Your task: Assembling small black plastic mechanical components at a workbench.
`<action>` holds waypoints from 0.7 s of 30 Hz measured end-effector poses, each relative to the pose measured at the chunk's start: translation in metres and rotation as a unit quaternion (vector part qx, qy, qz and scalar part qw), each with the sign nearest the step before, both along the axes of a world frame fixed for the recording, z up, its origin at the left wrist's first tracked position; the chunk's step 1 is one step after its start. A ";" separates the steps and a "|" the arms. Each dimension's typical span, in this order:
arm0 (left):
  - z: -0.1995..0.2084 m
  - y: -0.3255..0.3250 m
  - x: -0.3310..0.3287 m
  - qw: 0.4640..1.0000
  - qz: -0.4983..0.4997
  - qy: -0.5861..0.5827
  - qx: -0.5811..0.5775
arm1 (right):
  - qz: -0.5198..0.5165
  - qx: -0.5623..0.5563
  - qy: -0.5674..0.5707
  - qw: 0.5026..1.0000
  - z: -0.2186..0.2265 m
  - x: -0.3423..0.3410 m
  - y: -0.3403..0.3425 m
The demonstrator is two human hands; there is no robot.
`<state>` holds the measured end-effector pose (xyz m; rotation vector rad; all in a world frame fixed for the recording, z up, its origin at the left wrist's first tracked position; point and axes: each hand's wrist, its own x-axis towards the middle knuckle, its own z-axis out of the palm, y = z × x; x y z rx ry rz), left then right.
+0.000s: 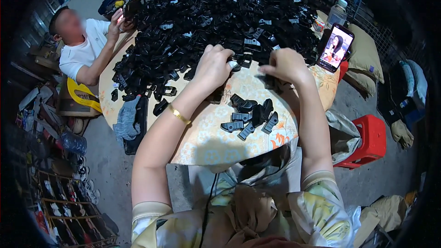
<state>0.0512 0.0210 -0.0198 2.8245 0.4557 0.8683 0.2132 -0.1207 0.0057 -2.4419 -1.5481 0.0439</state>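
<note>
A big heap of black plastic clip-like parts [193,27] covers most of the round table [202,142]. At its near edge my left hand [213,66] is closed, its fingertips pinching a part that they mostly cover. A black frame-shaped part [246,60] sits right beside those fingertips. My right hand [290,66] is over the heap's right front edge, thumb apart from the bent fingers. Nothing shows between them, though the fingertips are partly hidden. Between my forearms lies a small separate group of black and dark grey parts [250,117] on the flowered tablecloth.
A phone [336,48] stands upright at the table's right, before a clear bottle [337,13]. A grey cloth [126,121] lies at the left edge. Another person [85,46] sits at left, holding a phone. A red stool [367,142] and full sacks [365,53] stand right.
</note>
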 end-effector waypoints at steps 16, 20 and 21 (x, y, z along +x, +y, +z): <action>0.012 0.029 0.034 0.999 -0.017 -0.035 0.020 | 0.110 0.286 0.202 0.930 -0.022 0.005 0.023; 0.020 0.007 0.008 0.970 0.042 -0.064 -0.231 | 0.204 0.262 0.352 0.875 -0.017 -0.005 0.021; 0.022 0.003 -0.001 0.973 0.039 -0.057 -0.222 | 0.237 0.245 0.363 0.867 -0.022 -0.005 0.024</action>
